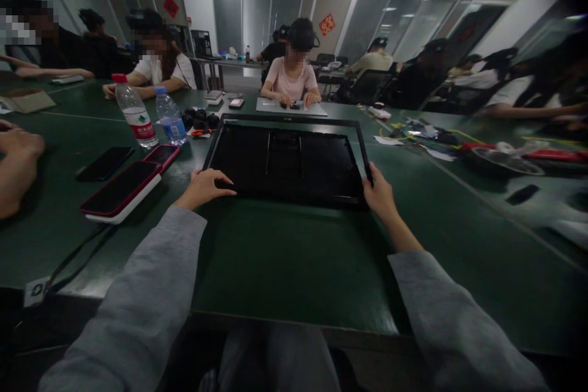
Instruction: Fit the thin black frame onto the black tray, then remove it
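1. Right now my left hand [204, 187] lies flat, fingers spread apart, on the near left corner of the large flat black rectangular panel [285, 162], gripping nothing; my right hand [379, 193] is clamped on the panel's near right edge, thumb on top.
2. That panel lies flat on the dark green table [285, 263], straight ahead of me, its face-up side showing shallow ribs; I can't tell what lies within it, as it is too dark.
3. Left of it stand two clear plastic water bottles, one with a red cap [134, 111] and one with a blue cap [169, 116]; both look partly filled.
4. Nearer me lie a red-edged tablet on a white base [120, 191], a red-cased phone [162, 155] and a black phone [105, 163].
5. Another person's hand [16, 165] rests at the far left edge.
6. Other people sit around the table in a glass-walled office; a person in a pink shirt [293, 76] faces me.
7. Clutter at the right is blurred beyond naming.
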`<state>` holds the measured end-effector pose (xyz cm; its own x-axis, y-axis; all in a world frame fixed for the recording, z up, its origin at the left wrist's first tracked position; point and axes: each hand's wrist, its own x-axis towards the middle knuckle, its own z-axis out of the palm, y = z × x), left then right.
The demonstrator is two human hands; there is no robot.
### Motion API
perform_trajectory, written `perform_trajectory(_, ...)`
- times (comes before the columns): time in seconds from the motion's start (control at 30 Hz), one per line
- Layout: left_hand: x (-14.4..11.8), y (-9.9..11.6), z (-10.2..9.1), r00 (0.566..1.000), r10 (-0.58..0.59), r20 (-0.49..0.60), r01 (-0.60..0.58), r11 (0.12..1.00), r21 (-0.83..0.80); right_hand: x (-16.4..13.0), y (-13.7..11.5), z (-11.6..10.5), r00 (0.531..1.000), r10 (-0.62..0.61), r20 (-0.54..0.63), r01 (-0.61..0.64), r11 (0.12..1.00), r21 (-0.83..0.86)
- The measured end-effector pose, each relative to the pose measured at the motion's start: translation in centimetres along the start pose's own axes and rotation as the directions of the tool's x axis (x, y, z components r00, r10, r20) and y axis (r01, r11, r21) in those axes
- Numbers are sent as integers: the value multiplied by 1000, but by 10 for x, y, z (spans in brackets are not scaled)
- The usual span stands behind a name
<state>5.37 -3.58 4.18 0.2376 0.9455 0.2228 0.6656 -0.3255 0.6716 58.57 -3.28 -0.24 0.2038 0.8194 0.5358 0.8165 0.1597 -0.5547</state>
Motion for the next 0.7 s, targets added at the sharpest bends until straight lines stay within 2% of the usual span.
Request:
perform_trajectory(0.1,1,-2,3,999,35,34,-38,994,98,-3,-1,4,997,70,-13,-70,998,-2)
perform_trajectory(0.4,3,-8,4,994,51,95,-71,973,220,-3,11,13,998,70,3,-70,997,14)
perform_trajectory(0.47,3,-7,6,999,32,36,-40,969,246,-3,13,14,997,71,15,-71,997,5)
perform_trajectory(0.53,4,-7,10,993,-22,-115,51,964,259,-2,14,14,997,68,26,-68,998,-2)
perform_trajectory(0.63,7,-13,16,937,-133,-322,217,946,240,-2,14,13,997,64,32,-64,998,-5)
perform_trajectory(0.7,10,-20,18,913,-206,-352,295,930,221,-2,14,13,996,72,43,-72,997,-13)
